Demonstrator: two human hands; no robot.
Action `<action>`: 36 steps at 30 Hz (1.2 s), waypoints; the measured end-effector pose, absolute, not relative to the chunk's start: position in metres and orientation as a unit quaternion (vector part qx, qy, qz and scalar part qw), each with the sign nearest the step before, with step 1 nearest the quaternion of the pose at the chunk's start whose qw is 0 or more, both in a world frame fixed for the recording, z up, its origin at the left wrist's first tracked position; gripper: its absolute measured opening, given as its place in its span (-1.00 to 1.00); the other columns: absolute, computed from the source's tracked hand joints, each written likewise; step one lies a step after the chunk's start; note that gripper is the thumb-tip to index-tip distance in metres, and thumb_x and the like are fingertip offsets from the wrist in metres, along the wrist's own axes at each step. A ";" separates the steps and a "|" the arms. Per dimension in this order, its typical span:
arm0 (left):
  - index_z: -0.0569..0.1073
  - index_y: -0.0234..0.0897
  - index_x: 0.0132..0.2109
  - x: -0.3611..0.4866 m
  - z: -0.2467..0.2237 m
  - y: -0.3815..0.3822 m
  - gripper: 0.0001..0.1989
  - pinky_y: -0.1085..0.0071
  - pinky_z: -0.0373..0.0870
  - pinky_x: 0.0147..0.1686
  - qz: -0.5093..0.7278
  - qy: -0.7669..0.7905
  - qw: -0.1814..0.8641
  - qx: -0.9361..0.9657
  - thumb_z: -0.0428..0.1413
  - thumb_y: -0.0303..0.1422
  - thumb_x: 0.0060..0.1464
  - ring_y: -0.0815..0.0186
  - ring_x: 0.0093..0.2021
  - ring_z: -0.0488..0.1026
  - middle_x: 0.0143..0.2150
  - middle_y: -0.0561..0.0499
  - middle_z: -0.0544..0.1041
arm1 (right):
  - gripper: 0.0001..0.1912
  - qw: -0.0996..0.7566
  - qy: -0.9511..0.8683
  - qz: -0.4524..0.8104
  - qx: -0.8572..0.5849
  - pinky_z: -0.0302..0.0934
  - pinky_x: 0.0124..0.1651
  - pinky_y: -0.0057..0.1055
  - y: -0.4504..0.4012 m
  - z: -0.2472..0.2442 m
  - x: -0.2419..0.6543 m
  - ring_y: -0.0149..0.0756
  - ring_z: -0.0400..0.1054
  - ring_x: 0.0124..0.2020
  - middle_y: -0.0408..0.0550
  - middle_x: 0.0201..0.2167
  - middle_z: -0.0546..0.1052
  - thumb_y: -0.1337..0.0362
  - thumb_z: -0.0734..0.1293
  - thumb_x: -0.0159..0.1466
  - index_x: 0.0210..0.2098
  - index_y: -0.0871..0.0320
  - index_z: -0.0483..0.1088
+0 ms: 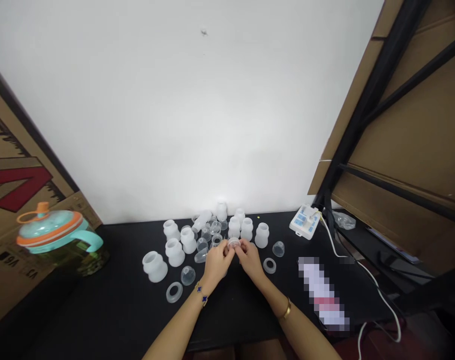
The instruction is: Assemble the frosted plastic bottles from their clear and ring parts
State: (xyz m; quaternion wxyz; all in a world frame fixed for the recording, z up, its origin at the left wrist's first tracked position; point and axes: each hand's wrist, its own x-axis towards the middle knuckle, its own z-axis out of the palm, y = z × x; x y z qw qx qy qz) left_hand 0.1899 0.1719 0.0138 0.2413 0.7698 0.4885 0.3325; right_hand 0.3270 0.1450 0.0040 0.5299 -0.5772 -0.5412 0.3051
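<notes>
My left hand (216, 261) and my right hand (250, 260) meet above the black table. Between them they pinch a small translucent collar ring (234, 242) by its two sides; whether anything sits inside it is too small to tell. Milky white baby bottle bodies (155, 266) stand without caps on both sides, several to the left and several behind my hands. Clear dome caps (188, 275) lie among them, with more heaped just behind my left hand. One loose collar ring (174, 292) rests front left, another collar ring (270, 265) beside my right wrist.
A large turquoise and orange jug (58, 240) stands at the left before a printed cardboard box (20, 180). At the right are a white power strip (304, 221) with a white cable (370, 275), a blurred-out flat object (323, 295) and a black metal frame (366, 120). A white wall (212, 125) closes the back.
</notes>
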 end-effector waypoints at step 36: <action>0.39 -0.29 0.00 0.196 0.017 0.164 -0.75 0.39 0.28 -0.36 0.225 0.534 0.133 0.804 -0.10 -0.27 0.38 0.15 -0.27 0.61 -0.29 -0.10 0.64 | -0.62 0.548 -0.531 0.352 -0.542 0.10 -0.61 -0.47 0.141 0.009 0.327 -0.36 0.26 -0.59 -0.08 -0.41 0.52 -0.05 0.27 0.27 -0.24 0.16 0.45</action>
